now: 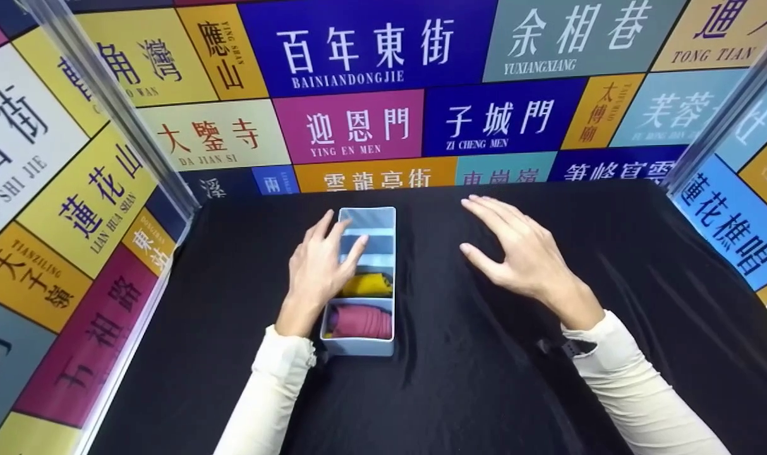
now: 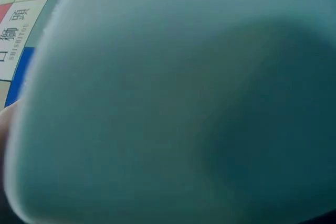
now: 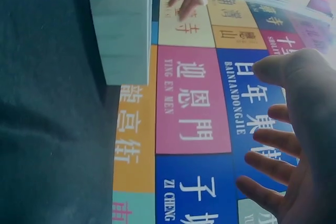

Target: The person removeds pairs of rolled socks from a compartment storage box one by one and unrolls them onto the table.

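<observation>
A light blue divided box (image 1: 361,347) stands on the black cloth. Its nearest compartment holds a rolled pink cloth (image 1: 363,321), and the one behind it a yellow rolled cloth (image 1: 368,285). Over the box's left side hovers my left hand (image 1: 320,265), its fingers loosely bent and nothing visible between them. The box wall (image 2: 157,103) fills most of the left wrist view, blurred. To the right of the box, my right hand (image 1: 522,253) hangs above the cloth with fingers extended, holding nothing; in the right wrist view its fingers (image 3: 273,166) are spread apart.
Black cloth (image 1: 459,379) covers the table. Upright panels (image 1: 358,126) with colourful printed street names stand behind and at both sides. Clear corner posts (image 1: 124,107) rise at the back left and back right. Within the box, the two farther compartments show bare pale blue walls.
</observation>
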### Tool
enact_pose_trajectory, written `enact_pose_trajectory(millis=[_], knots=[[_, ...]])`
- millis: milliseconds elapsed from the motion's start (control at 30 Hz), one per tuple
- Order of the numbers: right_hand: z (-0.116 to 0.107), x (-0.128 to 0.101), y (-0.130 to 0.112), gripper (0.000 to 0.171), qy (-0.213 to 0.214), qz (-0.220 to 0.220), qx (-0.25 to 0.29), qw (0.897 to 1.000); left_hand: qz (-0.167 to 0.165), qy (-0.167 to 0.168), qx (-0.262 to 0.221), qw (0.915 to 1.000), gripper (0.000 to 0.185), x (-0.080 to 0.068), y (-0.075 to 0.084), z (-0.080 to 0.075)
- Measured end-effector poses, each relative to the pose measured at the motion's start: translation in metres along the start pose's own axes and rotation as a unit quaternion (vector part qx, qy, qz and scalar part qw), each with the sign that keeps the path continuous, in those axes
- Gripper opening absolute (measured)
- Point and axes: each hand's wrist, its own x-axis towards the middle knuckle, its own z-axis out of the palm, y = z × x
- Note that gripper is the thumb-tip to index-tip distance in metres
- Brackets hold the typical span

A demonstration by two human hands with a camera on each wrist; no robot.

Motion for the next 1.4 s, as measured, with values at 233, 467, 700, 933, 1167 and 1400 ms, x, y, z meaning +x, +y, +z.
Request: enact_pose_trajectory(millis=[233,467,700,933,1167,1400], knots=[[0.003,-0.003,-0.009,0.063,-0.017,0.007,0.012,1.000,-0.009,0.006,-0.017,0.9998,0.059,-0.005,-0.009,0.010],[0.011,-0.008,-0.016,0.060,-0.029,0.003,0.021,0.999,-0.013,0.028,-0.032,0.9990,0.052,-0.011,-0.020,0.024],[0.018,-0.009,-0.023,0.057,-0.031,-0.007,0.032,0.999,-0.021,0.026,-0.045,0.9984,0.039,-0.013,-0.023,0.030],[0.023,-0.008,-0.033,0.053,-0.027,-0.016,0.050,0.998,-0.060,0.017,-0.045,0.9971,0.028,-0.015,-0.023,0.030],[0.031,-0.003,-0.048,0.050,-0.032,-0.037,0.069,0.996,-0.081,0.023,-0.060,0.9946,0.024,-0.018,-0.025,0.028],[0.037,0.001,-0.061,0.046,-0.033,-0.051,0.091,0.994,-0.092,0.012,-0.088,0.9918,0.027,-0.019,-0.026,0.031]])
